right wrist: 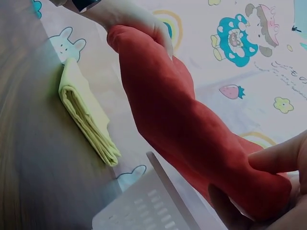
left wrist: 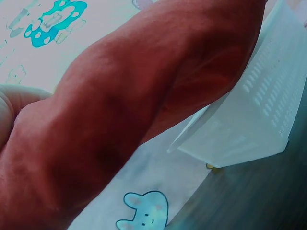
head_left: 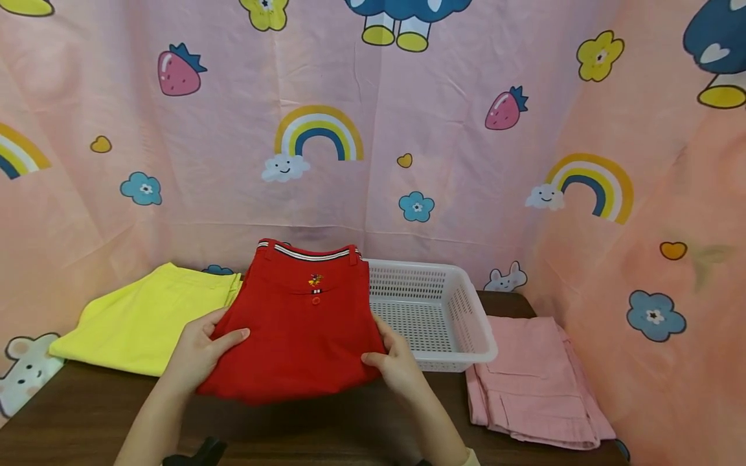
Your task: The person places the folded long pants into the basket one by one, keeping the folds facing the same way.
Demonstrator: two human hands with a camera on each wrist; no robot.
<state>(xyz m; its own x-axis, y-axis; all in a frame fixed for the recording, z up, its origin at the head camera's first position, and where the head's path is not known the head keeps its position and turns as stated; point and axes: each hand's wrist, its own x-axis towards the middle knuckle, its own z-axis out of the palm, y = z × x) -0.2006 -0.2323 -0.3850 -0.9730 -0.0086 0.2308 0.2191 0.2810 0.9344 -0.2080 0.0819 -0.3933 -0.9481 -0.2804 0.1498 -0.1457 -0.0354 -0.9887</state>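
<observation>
A folded pair of red pants (head_left: 297, 330), with belt loops, a striped inner waistband and a small embroidered figure above a buttoned pocket, is held up over the table. My left hand (head_left: 201, 349) grips its left edge, thumb on the front face. At the opposite edge my right hand (head_left: 396, 362) pinches the cloth, also with the thumb in front. The rest of the fingers are mostly hidden behind the fabric. Seen from the right wrist, the lower side of the red pants (right wrist: 172, 100) bulges in a thick roll between both hands.
Behind the pants on the right stands a white perforated basket (head_left: 466, 310), partly covered by them. Folded yellow pants (head_left: 140, 317) lie at the left, folded pink pants (head_left: 536, 382) at the right. A patterned cloth (head_left: 384, 97) hangs behind the dark wooden table (head_left: 76, 414).
</observation>
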